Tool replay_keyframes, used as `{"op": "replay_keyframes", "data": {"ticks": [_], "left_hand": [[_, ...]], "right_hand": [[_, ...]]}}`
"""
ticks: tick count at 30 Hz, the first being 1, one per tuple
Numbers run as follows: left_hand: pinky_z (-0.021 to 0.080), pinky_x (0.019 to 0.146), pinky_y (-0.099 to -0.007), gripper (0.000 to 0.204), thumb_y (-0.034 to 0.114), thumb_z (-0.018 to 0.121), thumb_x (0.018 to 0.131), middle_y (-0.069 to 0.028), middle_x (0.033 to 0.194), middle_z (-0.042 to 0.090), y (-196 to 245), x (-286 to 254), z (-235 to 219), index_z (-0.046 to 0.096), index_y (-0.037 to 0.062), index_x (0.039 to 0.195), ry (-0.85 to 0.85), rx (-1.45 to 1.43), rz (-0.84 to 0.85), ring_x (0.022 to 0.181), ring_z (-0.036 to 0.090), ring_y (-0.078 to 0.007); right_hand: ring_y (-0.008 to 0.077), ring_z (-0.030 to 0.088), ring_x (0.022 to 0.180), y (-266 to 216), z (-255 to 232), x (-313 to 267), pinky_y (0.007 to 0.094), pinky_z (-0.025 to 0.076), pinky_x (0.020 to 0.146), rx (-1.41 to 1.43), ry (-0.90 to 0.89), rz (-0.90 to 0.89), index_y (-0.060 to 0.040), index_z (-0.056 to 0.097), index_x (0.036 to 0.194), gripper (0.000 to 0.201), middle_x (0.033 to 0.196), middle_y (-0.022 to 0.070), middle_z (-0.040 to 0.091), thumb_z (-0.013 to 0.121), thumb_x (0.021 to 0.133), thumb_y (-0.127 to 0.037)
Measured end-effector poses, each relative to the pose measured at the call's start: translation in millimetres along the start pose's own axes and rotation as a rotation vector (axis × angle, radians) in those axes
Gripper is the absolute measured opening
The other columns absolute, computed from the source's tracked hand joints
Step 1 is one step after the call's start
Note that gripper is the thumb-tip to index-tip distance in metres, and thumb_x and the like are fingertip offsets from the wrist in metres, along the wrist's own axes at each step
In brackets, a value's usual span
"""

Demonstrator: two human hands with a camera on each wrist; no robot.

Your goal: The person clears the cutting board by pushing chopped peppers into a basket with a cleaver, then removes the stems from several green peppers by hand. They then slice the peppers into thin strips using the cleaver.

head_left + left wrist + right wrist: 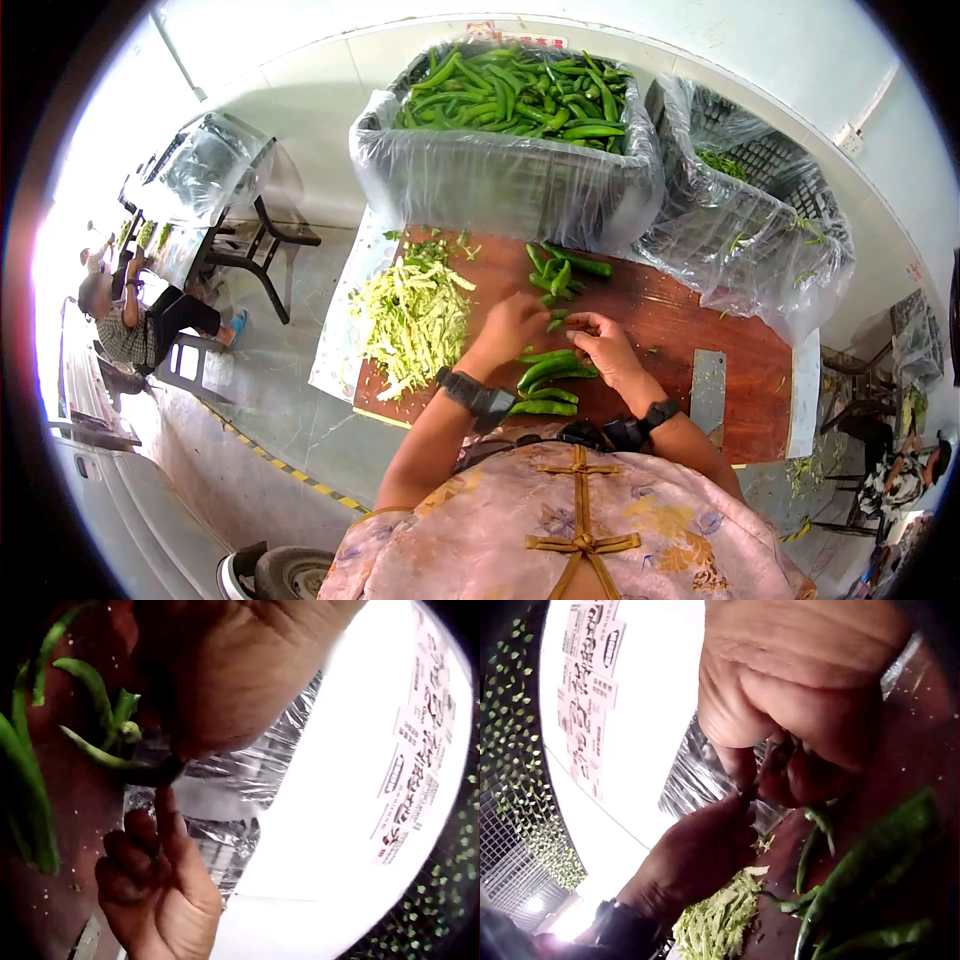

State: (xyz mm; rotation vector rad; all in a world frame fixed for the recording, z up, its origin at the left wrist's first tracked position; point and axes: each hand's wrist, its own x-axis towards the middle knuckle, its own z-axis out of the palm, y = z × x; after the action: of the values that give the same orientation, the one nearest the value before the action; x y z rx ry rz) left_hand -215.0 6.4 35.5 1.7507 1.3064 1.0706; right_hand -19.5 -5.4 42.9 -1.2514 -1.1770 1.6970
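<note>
In the head view my left hand (505, 330) and right hand (610, 350) come close together over a reddish-brown board (660, 310). My left hand holds a slim, curved green pepper (112, 760), whose one end lies under its fingers in the left wrist view. Right at that end are the fingertips of my right hand, thumb and index finger pinched together. Seen from the right wrist, my right fingers (795, 776) hide most of the grip. Just beyond my hands lies a small pile of green peppers (553, 272). Larger peppers (550, 370) rest nearer my body.
Pale green shreds (415, 325) are heaped on the board's left. A flat metal blade (708, 390) lies at right. Behind stand a plastic-lined crate (500, 185) full of peppers and another lined crate (720, 220). A person (135, 330) sits far left.
</note>
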Motion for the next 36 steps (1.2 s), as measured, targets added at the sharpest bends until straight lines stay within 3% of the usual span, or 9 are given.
{"op": "replay_keyframes", "data": {"ticks": [2,4,7,11,16,18,26,28,36], "left_hand": [[0.047,0.067,-0.0364,0.018,0.017,0.065,0.081,-0.0147,0.083,0.062,10,2,0,0.064,0.0008,0.088,0.006,0.011,-0.001,0.075,0.060,-0.0269],[0.047,0.065,-0.0331,0.018,0.015,0.065,0.082,-0.0133,0.081,0.062,22,2,-1,0.063,-0.0014,0.089,0.008,0.022,0.000,0.070,0.060,-0.0198],[0.047,0.062,-0.0310,0.018,0.016,0.065,0.083,-0.0109,0.075,0.060,39,2,-3,0.063,-0.0017,0.086,-0.046,0.008,-0.034,0.067,0.057,-0.0140],[0.048,0.062,-0.0286,0.021,0.018,0.061,0.089,-0.0045,0.076,0.061,27,0,4,0.061,-0.0015,0.095,-0.145,-0.197,-0.170,0.069,0.057,-0.0113],[0.048,0.070,-0.0273,0.024,0.016,0.058,0.089,-0.0061,0.087,0.062,30,-10,15,0.058,-0.0014,0.105,-0.189,-0.584,-0.167,0.078,0.059,-0.0132],[0.048,0.072,-0.0249,0.028,0.015,0.058,0.090,-0.0042,0.093,0.061,29,-11,17,0.053,-0.0019,0.112,-0.283,-0.797,-0.356,0.080,0.058,-0.0118],[0.047,0.069,-0.0219,0.022,0.014,0.061,0.089,-0.0013,0.090,0.061,33,-9,19,0.058,-0.0017,0.104,-0.328,-0.637,-0.257,0.077,0.055,-0.0071],[0.046,0.067,-0.0216,0.021,0.014,0.061,0.089,-0.0012,0.088,0.061,30,-9,20,0.058,-0.0016,0.102,-0.330,-0.642,-0.233,0.076,0.055,-0.0069],[0.046,0.067,-0.0217,0.019,0.013,0.062,0.088,-0.0018,0.088,0.061,36,-10,12,0.058,-0.0005,0.101,-0.342,-0.630,-0.182,0.075,0.055,-0.0073]], "right_hand": [[0.0077,0.052,0.068,-3,5,1,0.0210,0.041,0.056,-0.129,0.027,-0.114,-0.0038,0.059,0.098,0.018,0.080,0.0009,0.060,0.065,0.082,-0.010],[0.0171,0.061,0.075,-5,7,1,0.0287,0.048,0.068,-0.527,0.129,-0.396,-0.0007,0.059,0.101,0.027,0.087,0.0076,0.065,0.069,0.080,-0.016],[0.0180,0.061,0.079,-13,11,0,0.0315,0.048,0.073,-0.552,0.153,-0.468,-0.0007,0.059,0.099,0.027,0.087,0.0093,0.066,0.069,0.079,-0.016],[0.0066,0.051,0.064,-11,4,4,0.0209,0.042,0.057,-0.547,0.121,-0.527,-0.0024,0.059,0.090,0.011,0.078,0.0003,0.060,0.066,0.082,-0.007],[0.0006,0.050,0.062,-21,2,-7,0.0164,0.039,0.054,-0.001,0.053,-0.235,-0.0038,0.061,0.090,0.005,0.078,-0.0011,0.061,0.060,0.087,-0.008],[0.0009,0.050,0.062,-12,-1,-3,0.0169,0.039,0.053,-0.093,0.082,-0.307,-0.0036,0.061,0.090,0.006,0.077,-0.0011,0.061,0.060,0.087,-0.009],[0.0064,0.054,0.068,-8,-9,-8,0.0229,0.043,0.062,-0.271,0.128,-0.363,-0.0025,0.065,0.084,0.014,0.074,-0.0003,0.062,0.063,0.083,-0.017],[0.0036,0.050,0.061,-8,-9,-6,0.0186,0.039,0.052,-0.092,0.083,-0.264,-0.0041,0.064,0.086,0.007,0.073,-0.0010,0.061,0.062,0.086,-0.011],[0.0053,0.048,0.059,-20,-9,-12,0.0180,0.036,0.052,0.343,-0.012,0.050,-0.0060,0.063,0.085,0.005,0.073,-0.0024,0.058,0.062,0.085,-0.011]]}}
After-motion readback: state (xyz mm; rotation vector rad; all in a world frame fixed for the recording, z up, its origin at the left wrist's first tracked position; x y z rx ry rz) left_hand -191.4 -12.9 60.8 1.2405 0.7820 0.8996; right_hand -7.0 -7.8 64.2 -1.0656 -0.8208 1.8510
